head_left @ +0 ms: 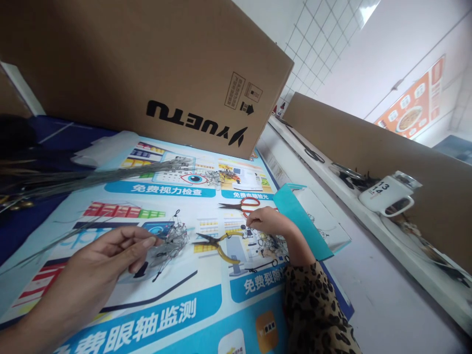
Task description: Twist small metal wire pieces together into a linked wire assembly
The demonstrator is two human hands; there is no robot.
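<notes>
My left hand [123, 248] is closed in a pinch on a bunch of thin grey wires [176, 238]. A tangle with small black ends and loops sticks out past its fingertips. My right hand [267, 220] has curled fingers pressed together, and whatever they hold is too small to make out. Below it lies a loose pile of small wire pieces with black parts [271, 250]. Red-handled scissors [245, 205] rest just beyond the right fingers. Yellow-handled snips [220, 245] lie with parted blades between the two hands.
A long bundle of thin wires [110, 176] lies at the far left. Behind it stands a large cardboard box [155, 64]. An open teal and white box [304, 221] sits beyond my right wrist. On the ledge at right stands a white mug [385, 196]. A printed poster [177, 275] covers the table.
</notes>
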